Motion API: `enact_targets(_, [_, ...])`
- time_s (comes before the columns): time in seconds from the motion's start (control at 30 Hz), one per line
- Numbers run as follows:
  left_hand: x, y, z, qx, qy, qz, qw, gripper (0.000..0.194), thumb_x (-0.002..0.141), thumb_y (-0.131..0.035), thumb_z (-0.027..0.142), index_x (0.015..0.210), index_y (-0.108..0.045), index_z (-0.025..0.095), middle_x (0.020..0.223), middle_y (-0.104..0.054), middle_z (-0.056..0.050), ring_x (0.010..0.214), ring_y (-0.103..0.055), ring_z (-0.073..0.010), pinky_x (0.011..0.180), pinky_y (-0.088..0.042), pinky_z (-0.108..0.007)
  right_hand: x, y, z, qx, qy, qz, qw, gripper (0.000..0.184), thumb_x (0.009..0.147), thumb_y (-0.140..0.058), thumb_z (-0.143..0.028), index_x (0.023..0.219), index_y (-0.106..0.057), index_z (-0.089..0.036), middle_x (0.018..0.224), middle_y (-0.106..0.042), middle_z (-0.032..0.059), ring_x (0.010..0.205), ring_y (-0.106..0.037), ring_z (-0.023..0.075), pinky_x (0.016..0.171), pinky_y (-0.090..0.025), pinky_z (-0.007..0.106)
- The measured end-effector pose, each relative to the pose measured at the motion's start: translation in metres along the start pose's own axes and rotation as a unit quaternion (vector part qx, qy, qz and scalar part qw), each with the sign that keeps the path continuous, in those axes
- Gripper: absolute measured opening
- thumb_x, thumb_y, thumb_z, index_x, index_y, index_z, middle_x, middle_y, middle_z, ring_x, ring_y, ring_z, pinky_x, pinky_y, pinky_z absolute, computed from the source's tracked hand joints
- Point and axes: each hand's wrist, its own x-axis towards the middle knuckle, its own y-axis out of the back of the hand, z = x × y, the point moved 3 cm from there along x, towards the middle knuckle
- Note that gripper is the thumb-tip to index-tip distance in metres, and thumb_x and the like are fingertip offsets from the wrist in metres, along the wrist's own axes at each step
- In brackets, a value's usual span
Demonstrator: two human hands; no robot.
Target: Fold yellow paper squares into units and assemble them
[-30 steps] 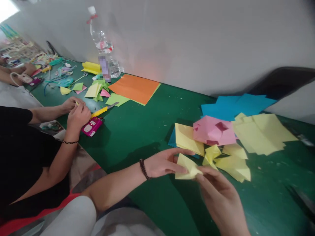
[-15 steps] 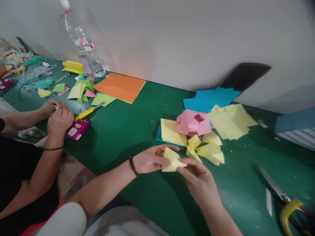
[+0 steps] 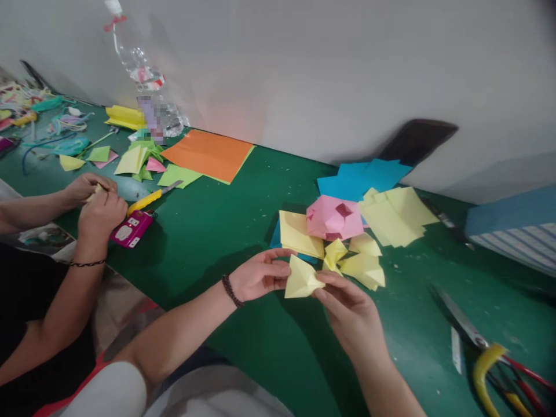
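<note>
Between my left hand (image 3: 258, 275) and my right hand (image 3: 350, 313) I hold a folded piece of pale yellow paper (image 3: 302, 279), its point upward. Both hands grip it at its sides, above the green table mat (image 3: 243, 231). Just beyond my hands lie several folded yellow paper pieces (image 3: 360, 267), a yellow paper square (image 3: 300, 233) and a pink folded paper form (image 3: 334, 218). Loose yellow sheets (image 3: 393, 215) and blue sheets (image 3: 360, 179) lie behind them.
At left, a co-worker's hands (image 3: 98, 208) pinch something small and yellow beside a magenta box (image 3: 131, 229) and a yellow craft knife (image 3: 145, 201). Orange paper (image 3: 207, 154), a water bottle (image 3: 134, 61), scissors (image 3: 475, 347) and a blue striped box (image 3: 512, 230) lie around.
The yellow piece has turned in my hands, its point now rising higher. The whole scene has shifted slightly left and up in view since the oldest frame.
</note>
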Motion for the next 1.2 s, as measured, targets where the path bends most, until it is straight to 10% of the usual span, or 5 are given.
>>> enact_targets(0.43, [0.0, -0.002, -0.007, 0.081, 0.033, 0.023, 0.996, 0.043, 0.066, -0.084, 0.016, 0.102, -0.061, 0.014, 0.08, -0.068, -0.001, 0.071, -0.067, -0.0128, 0.072, -0.053, -0.026, -0.006, 0.002, -0.046, -0.359, 0.281, -0.155, 0.876, 0.026, 0.085, -0.062, -0.021, 0.109, -0.068, -0.029, 0.126, -0.063, 0.0067, 0.106, -0.065, 0.0203, 0.088, -0.057, 0.034])
enact_targets(0.63, [-0.001, -0.01, -0.005, 0.085, 0.008, -0.009, 0.996, 0.044, 0.069, -0.081, 0.014, 0.107, -0.059, 0.012, 0.109, -0.069, -0.013, 0.096, -0.069, -0.021, 0.089, -0.051, -0.034, 0.003, 0.039, -0.062, -0.358, 0.24, 0.034, 0.902, 0.01, 0.083, -0.065, -0.033, 0.086, -0.072, -0.027, 0.099, -0.072, 0.0046, 0.092, -0.068, 0.0215, 0.086, -0.056, 0.04])
enact_targets(0.87, [-0.001, -0.01, -0.006, 0.185, -0.036, -0.032, 0.982, 0.041, 0.07, -0.08, 0.023, 0.105, -0.061, 0.013, 0.108, -0.068, -0.013, 0.094, -0.068, -0.022, 0.087, -0.052, -0.037, 0.017, 0.087, -0.044, -0.279, 0.07, 0.247, 0.925, 0.036, 0.071, -0.074, -0.044, 0.097, -0.071, -0.021, 0.081, -0.07, 0.0052, 0.072, -0.066, 0.0193, 0.069, -0.055, 0.035])
enact_targets(1.03, [-0.006, -0.018, -0.005, 0.484, -0.239, 0.025, 0.841, 0.028, 0.079, -0.068, 0.019, 0.107, -0.063, 0.018, 0.115, -0.06, -0.01, 0.089, -0.064, -0.0166, 0.08, -0.053, -0.031, 0.024, 0.088, -0.04, -0.417, 0.127, 0.19, 0.88, 0.031, 0.078, -0.064, -0.047, 0.093, -0.072, -0.021, 0.09, -0.066, 0.0083, 0.068, -0.063, 0.0177, 0.062, -0.053, 0.032])
enact_targets(1.2, [0.002, -0.039, -0.01, 0.663, -0.304, 0.005, 0.684, 0.043, 0.082, -0.059, 0.012, 0.124, -0.056, 0.023, 0.128, -0.053, -0.01, 0.104, -0.059, -0.0219, 0.093, -0.05, -0.037, 0.02, 0.077, -0.041, -0.517, 0.164, 0.128, 0.83, 0.033, 0.084, -0.059, -0.044, 0.109, -0.068, -0.025, 0.107, -0.064, 0.0085, 0.06, -0.06, 0.013, 0.058, -0.052, 0.031])
